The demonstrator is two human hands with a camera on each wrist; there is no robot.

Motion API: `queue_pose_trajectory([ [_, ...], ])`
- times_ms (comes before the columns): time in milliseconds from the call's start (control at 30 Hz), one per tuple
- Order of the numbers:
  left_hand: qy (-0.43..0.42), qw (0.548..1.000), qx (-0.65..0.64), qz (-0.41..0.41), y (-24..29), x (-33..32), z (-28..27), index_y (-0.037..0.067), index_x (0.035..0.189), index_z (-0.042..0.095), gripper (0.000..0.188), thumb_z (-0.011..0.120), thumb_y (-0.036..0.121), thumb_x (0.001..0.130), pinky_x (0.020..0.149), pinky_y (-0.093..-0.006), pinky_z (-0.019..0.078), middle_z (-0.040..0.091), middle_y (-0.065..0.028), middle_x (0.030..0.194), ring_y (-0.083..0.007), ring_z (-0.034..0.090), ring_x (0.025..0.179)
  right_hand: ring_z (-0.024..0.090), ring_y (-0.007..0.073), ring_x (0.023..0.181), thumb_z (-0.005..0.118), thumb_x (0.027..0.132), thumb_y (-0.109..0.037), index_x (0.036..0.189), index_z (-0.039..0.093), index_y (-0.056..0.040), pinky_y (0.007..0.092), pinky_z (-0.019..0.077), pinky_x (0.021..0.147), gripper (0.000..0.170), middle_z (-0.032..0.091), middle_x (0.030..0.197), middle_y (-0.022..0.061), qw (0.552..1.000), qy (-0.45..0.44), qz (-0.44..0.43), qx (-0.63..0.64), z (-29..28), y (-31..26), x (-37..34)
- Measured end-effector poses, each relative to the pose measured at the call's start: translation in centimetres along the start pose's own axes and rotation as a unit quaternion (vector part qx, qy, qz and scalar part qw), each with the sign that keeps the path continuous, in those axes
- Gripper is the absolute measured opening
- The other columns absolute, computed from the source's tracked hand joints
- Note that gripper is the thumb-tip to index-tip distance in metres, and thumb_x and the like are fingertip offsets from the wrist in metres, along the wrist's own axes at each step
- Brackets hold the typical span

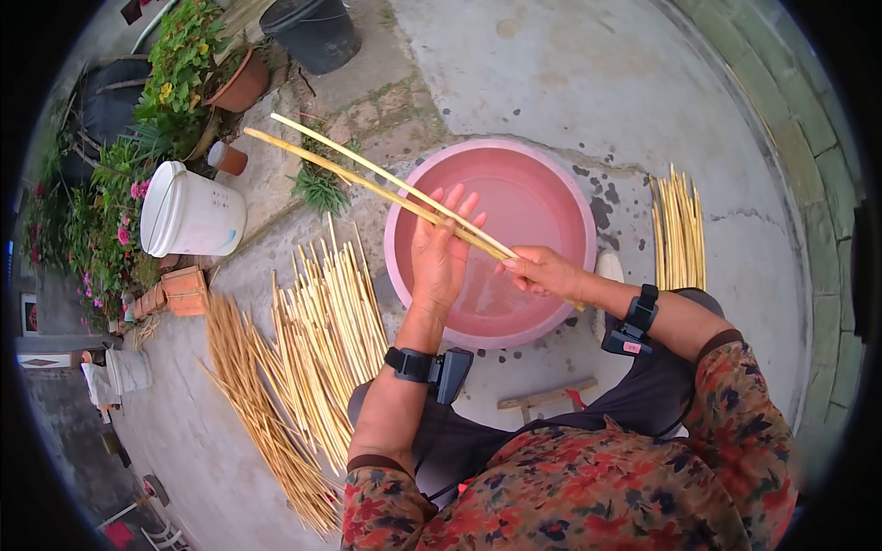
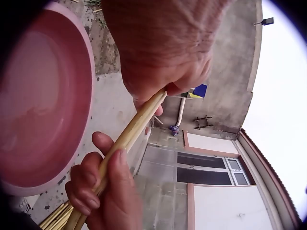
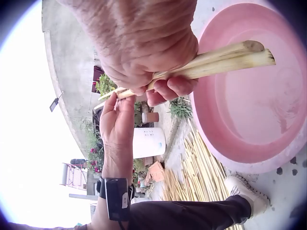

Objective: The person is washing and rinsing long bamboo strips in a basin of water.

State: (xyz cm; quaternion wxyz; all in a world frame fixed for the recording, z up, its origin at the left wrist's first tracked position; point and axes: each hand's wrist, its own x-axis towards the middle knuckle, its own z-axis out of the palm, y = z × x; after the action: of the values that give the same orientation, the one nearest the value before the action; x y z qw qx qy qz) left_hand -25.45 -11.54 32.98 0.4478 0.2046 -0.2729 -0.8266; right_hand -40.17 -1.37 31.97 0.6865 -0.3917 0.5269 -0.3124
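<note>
Two long pale-yellow stalks (image 1: pixel 303 155) slant across the front of the person. My left hand (image 1: pixel 437 262) holds them partway along, the thumb laid over them and the other fingers stretched upward. Close to their near end, my right hand (image 1: pixel 544 272) grips both with curled fingers. Their thick cut ends stick out past the right hand, as the right wrist view shows. Beneath both hands stands a wide pink basin (image 1: pixel 551 207); the hands and stalks overlap it in the head view.
Left of the basin lie a spread of pale stalks (image 1: pixel 326 317) and a heap of thinner brown ones (image 1: pixel 243 367). Another stalk bundle (image 1: pixel 678 234) lies at the right. A white bucket (image 1: pixel 207 216), a black bucket (image 1: pixel 317 37) and a flowerpot (image 1: pixel 241 83) stand farther off.
</note>
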Motion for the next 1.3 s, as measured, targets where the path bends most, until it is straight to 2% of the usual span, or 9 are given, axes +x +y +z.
queue_pose_trajectory([
  [300,0.011,0.997,-0.075,0.013,-0.1,0.6,-1.0,0.007,0.101,0.044,0.018,0.041,0.021,0.091,0.059,-0.0303,0.0445,0.045,-0.0038,0.067,-0.0149,0.047,0.059,0.040,0.0058,0.051,0.034,0.092,-0.031,0.111,0.048,-0.0060,0.0185,0.0357,0.047,0.034,0.045,0.062,-0.0014,0.999,-0.002,-0.013,0.047,2.8,-0.2,-0.5],
  [567,0.125,0.987,0.064,0.077,1.3,2.1,-5.0,0.007,0.095,0.051,0.014,0.045,0.017,0.089,0.061,-0.0250,0.0423,0.045,-0.0002,0.068,-0.0109,0.045,0.062,0.054,0.0142,0.088,0.038,0.089,-0.036,0.117,0.046,-0.0052,0.0288,0.0448,0.075,0.042,0.054,0.099,0.0059,0.991,-0.045,0.091,-0.087,-3.7,8.3,2.7],
  [700,0.184,0.973,0.116,0.076,0.7,1.7,-5.9,0.008,0.094,0.051,0.009,0.048,0.013,0.087,0.069,-0.0237,0.0421,0.055,-0.0024,0.079,-0.0117,0.052,0.076,0.055,0.0181,0.090,0.040,0.088,-0.034,0.114,0.047,-0.0054,0.0320,0.0442,0.077,0.040,0.055,0.102,0.0090,0.950,0.281,0.077,0.115,-9.1,10.3,6.6],
  [933,0.205,0.971,0.104,0.061,-0.6,1.6,-8.5,0.012,0.092,0.052,0.008,0.047,0.010,0.087,0.076,-0.0256,0.0378,0.054,-0.0048,0.106,-0.0089,0.047,0.077,0.055,0.0190,0.087,0.041,0.088,-0.033,0.111,0.049,-0.0084,0.0349,0.0436,0.075,0.035,0.056,0.099,0.0084,0.879,0.425,0.014,0.215,-10.6,18.3,12.1],
  [1000,0.230,0.963,0.123,0.060,-0.6,1.6,-7.8,0.012,0.094,0.052,0.009,0.046,0.010,0.087,0.074,-0.0254,0.0380,0.054,-0.0055,0.108,-0.0085,0.045,0.073,0.055,0.0187,0.086,0.041,0.088,-0.030,0.109,0.050,-0.0091,0.0347,0.0430,0.074,0.031,0.057,0.096,0.0077,0.791,0.540,-0.032,0.284,-11.9,21.2,13.5],
  [1100,0.255,0.957,0.131,0.036,-1.3,1.8,-9.0,0.012,0.096,0.052,0.011,0.045,0.010,0.088,0.074,-0.0258,0.0382,0.053,-0.0061,0.109,-0.0086,0.046,0.074,0.056,0.0184,0.073,0.044,0.086,-0.022,0.091,0.056,-0.0065,0.0320,0.0437,0.062,0.020,0.058,0.077,0.0063,0.731,0.679,-0.060,0.036,-11.9,21.4,14.6],
  [1233,0.255,0.959,0.120,0.036,-2.1,2.1,-9.9,0.010,0.097,0.052,0.012,0.045,0.010,0.088,0.080,-0.0277,0.0384,0.054,-0.0061,0.105,-0.0110,0.048,0.083,0.057,0.0225,0.077,0.049,0.085,-0.023,0.089,0.056,-0.0047,0.0359,0.0461,0.064,0.020,0.058,0.077,0.0082,0.754,0.655,0.043,-0.012,-11.2,27.1,16.1],
  [1267,0.258,0.958,0.121,0.036,-2.4,2.0,-10.1,0.010,0.097,0.052,0.012,0.045,0.010,0.088,0.080,-0.0277,0.0384,0.054,-0.0061,0.105,-0.0110,0.048,0.083,0.058,0.0231,0.077,0.050,0.084,-0.026,0.088,0.056,-0.0038,0.0368,0.0473,0.065,0.023,0.058,0.078,0.0089,0.834,0.480,0.079,0.260,-10.0,24.7,15.3],
  [1300,0.254,0.960,0.116,0.034,-2.9,2.1,-10.5,0.010,0.097,0.052,0.011,0.046,0.009,0.088,0.082,-0.0285,0.0381,0.055,-0.0064,0.104,-0.0119,0.049,0.087,0.058,0.0237,0.078,0.052,0.084,-0.028,0.086,0.056,-0.0030,0.0376,0.0485,0.067,0.026,0.059,0.078,0.0095,0.821,0.251,0.105,0.501,-8.8,20.8,14.9],
])
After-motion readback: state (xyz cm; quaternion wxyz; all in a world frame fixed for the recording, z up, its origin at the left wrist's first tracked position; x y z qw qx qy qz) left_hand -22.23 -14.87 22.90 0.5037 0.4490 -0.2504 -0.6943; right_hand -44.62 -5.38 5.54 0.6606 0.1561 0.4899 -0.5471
